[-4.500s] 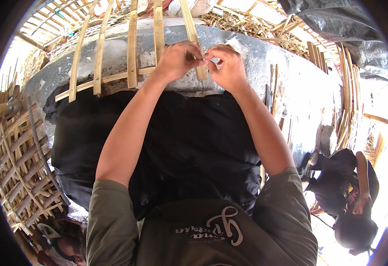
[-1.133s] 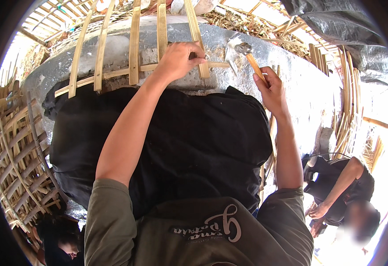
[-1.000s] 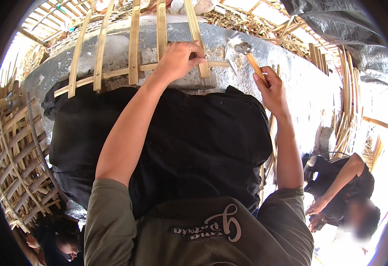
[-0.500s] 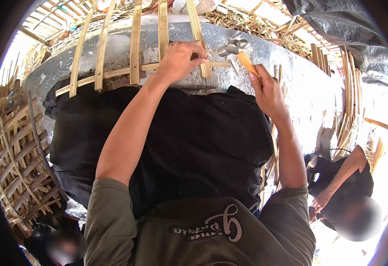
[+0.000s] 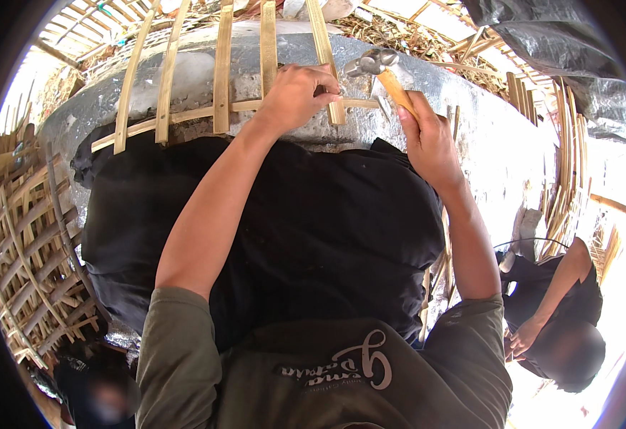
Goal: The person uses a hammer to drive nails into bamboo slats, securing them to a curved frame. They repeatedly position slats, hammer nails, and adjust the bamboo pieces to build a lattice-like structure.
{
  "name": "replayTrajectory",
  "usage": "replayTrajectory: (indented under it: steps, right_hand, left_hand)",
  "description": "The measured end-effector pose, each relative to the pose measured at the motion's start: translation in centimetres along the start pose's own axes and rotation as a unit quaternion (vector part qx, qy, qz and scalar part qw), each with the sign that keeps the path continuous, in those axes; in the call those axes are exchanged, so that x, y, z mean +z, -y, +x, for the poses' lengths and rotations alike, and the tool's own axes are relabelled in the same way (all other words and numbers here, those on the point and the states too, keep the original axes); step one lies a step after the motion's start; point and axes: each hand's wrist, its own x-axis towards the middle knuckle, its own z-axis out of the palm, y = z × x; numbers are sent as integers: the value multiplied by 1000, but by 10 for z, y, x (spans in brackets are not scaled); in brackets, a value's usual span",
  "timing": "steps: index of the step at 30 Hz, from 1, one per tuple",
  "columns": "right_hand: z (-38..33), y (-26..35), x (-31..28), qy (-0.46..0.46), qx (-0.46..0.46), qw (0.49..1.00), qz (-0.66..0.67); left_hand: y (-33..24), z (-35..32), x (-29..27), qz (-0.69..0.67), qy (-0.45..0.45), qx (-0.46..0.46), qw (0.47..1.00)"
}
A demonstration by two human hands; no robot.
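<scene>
My left hand pinches something small, probably a nail, against a horizontal bamboo strip where it crosses an upright bamboo strip. My right hand is shut on the wooden handle of a hammer, whose metal head hangs just right of and above my left fingers. The strips lie over a large grey rounded form covered in silvery sheet. A black cloth drapes over the form below my hands.
Several more upright bamboo strips run over the form. A woven bamboo lattice stands at the left. A person in black crouches at the lower right, another sits at the lower left. Bamboo slats lean at the right.
My right hand left the joint, took up the hammer at the right, and has brought its head in toward my left fingers. My left hand stayed on the strip crossing.
</scene>
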Motion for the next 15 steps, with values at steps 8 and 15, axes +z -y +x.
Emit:
replayTrajectory:
  steps: [8,15]
  right_hand:
    - [-1,-1,2,7,-19,1000,3]
    - [-6,-5,6,24,-1,1000,7]
  left_hand:
    - [-8,1,-7,-40,24,-38,998]
    - [-18,2,-13,-36,44,-95,994]
